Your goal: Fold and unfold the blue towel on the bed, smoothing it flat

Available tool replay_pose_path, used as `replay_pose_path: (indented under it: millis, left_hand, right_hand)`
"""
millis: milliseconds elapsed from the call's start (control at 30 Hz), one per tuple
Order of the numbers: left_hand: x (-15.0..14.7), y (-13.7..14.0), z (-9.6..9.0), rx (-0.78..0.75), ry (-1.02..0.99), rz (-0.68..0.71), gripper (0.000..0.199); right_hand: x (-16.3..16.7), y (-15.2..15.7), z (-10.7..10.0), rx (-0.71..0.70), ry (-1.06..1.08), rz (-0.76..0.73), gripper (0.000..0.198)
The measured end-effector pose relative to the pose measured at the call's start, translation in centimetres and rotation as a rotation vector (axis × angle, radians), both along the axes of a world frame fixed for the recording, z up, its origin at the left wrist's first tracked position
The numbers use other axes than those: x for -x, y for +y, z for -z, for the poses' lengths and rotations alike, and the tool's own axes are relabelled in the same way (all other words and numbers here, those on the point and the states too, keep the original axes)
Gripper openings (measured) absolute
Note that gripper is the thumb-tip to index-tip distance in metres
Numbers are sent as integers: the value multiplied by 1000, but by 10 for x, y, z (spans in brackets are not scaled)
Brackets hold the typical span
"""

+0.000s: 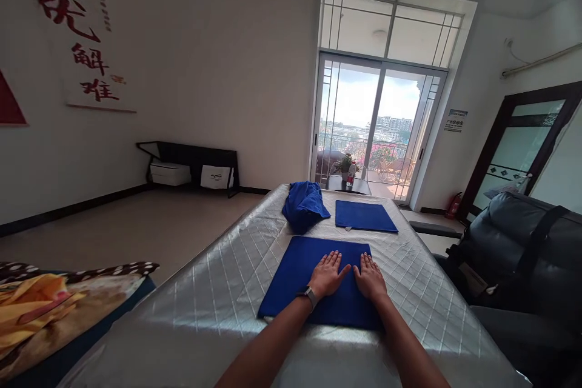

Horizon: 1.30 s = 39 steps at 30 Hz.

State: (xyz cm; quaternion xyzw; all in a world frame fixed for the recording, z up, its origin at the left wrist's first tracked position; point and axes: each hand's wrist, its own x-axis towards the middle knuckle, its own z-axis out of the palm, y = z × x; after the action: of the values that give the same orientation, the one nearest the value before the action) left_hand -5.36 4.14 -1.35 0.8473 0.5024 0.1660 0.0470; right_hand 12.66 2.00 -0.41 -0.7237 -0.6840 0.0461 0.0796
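Observation:
A flat blue folded cloth (291, 279) lies on the quilted, silvery table cover (218, 285) close to me. My left hand (328, 274) rests palm down on the cloth, fingers stretched out, a watch on its wrist. To its right, my right hand (370, 276) also lies flat on the same cloth, its thumb pointing toward the left thumb. Neither hand grasps anything. Beyond them sits a second flat blue folded cloth (366, 216), with a small pale tag at its near edge. Left of that is a crumpled blue cloth (305, 203) in a loose heap.
Past the far end stands a small dark table (336, 184) with a bottle (351, 176) and potted plant (345, 162). A black armchair (513, 242) is at the right. Patterned blankets (68, 309) lie at the lower left. A low black bench (195, 157) lines the wall.

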Motion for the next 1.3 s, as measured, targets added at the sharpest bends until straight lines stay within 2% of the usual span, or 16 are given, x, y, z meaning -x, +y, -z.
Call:
replay_pose_path:
  millis: [267,400,700,933,1133,1300]
  left_hand:
    - [103,22,9,7,50,-223,78]
    - [130,22,13,-12,42,-242,80]
    - [126,13,5,-1,13,-280,87]
    - [124,6,1,4,31,-318,89]
    - [124,9,6,-39,6,-328,85]
    - [125,12,9,-43,26,-325,83]
  right_hand:
    - [2,-3,-5,12,1,9,73]
    - [3,-4,-7,22,3,20,73]
    - [4,-4,-5,-7,-27,16,72]
    - [11,-25,-18,-134,-55,-36,64]
    - [6,-43,-6,-21,-24,-10,68]
    - [2,-40,-2,52,-27,-18,73]
